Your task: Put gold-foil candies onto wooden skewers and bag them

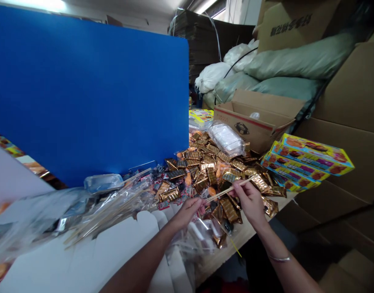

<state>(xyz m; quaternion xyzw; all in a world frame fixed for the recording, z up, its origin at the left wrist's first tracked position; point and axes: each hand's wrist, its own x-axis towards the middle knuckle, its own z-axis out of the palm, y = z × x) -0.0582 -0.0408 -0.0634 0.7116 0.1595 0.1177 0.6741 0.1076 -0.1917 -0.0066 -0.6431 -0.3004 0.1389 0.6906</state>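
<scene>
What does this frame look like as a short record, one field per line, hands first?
Left hand: holds one end of some thin wooden sticks
Right hand: pinches the same sticks near their other end
Right wrist: metal bangle
Below the hands: pile of gold packets
Left side: blue panel, white card
Right side: stacked colourful boxes
Behind the pile: open cardboard box
</scene>
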